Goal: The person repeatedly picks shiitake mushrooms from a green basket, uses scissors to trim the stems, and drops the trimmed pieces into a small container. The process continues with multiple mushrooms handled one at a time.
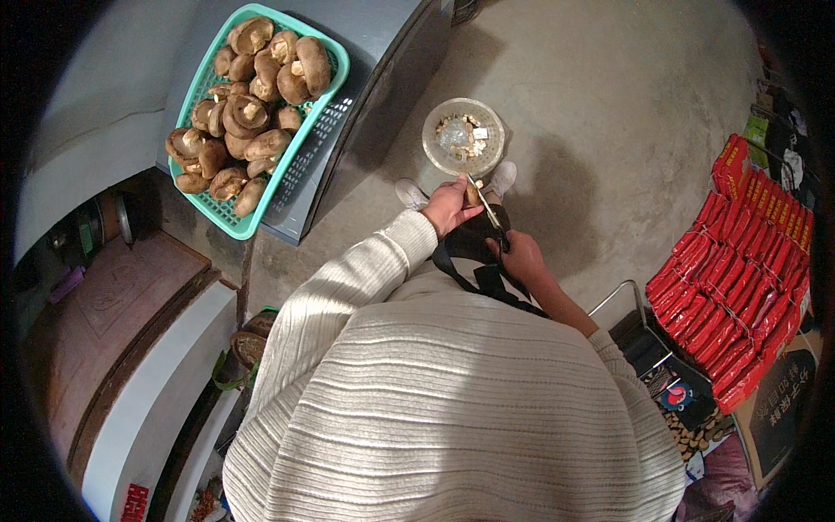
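Observation:
In my left hand (450,207) I hold a brown mushroom (472,194) with a pale stem. My right hand (522,256) grips the dark handles of a pair of scissors (489,212), whose metal blades reach up beside the mushroom. Just beyond my hands, a round translucent plastic basket (497,134) stands on the floor, with pale mushroom stem pieces, clear plastic and a white scrap inside. At the upper left, a turquoise plastic basket (256,225) full of large brown mushrooms (245,117) rests on a grey surface.
The grey counter (365,39) has a dark raised edge to my left. Red plastic packages (730,280) lie stacked at the right, by a metal-framed chair (629,290) and a printed cardboard box (776,411). A potted plant (248,352) stands at the lower left. My shoes flank the floor basket.

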A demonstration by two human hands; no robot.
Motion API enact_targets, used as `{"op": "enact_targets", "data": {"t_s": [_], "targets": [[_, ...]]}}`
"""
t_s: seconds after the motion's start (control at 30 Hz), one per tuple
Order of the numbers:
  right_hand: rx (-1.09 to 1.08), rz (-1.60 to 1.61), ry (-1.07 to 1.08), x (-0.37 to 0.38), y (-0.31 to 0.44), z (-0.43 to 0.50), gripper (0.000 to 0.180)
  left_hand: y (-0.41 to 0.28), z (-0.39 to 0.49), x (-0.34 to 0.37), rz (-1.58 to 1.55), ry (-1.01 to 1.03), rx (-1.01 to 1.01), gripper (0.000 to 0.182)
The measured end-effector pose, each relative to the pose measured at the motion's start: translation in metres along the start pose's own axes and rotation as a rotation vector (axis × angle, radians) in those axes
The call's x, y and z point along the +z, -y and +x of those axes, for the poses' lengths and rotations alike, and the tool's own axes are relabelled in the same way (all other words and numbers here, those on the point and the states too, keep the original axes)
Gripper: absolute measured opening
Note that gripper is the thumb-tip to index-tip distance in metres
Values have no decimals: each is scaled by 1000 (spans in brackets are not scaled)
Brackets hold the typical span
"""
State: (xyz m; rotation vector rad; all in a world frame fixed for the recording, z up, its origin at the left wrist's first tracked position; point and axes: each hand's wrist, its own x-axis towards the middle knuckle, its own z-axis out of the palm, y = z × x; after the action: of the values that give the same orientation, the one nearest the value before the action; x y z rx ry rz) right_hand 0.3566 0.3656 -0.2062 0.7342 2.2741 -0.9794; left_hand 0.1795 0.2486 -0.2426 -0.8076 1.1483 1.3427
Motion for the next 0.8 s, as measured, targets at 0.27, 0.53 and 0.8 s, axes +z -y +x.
{"op": "enact_targets", "data": {"t_s": [0.27, 0.53, 0.8], "targets": [[-10, 42, 6, 0, 0, 0, 53, 3, 10, -5, 20, 7, -1, 45], [-37, 54, 10, 3, -6, 6, 57, 0, 14, -6, -56, 22, -24, 41], [16, 44, 54, 2, -12, 24, 65, -19, -7, -13, -141, -3, 9, 35]]}}
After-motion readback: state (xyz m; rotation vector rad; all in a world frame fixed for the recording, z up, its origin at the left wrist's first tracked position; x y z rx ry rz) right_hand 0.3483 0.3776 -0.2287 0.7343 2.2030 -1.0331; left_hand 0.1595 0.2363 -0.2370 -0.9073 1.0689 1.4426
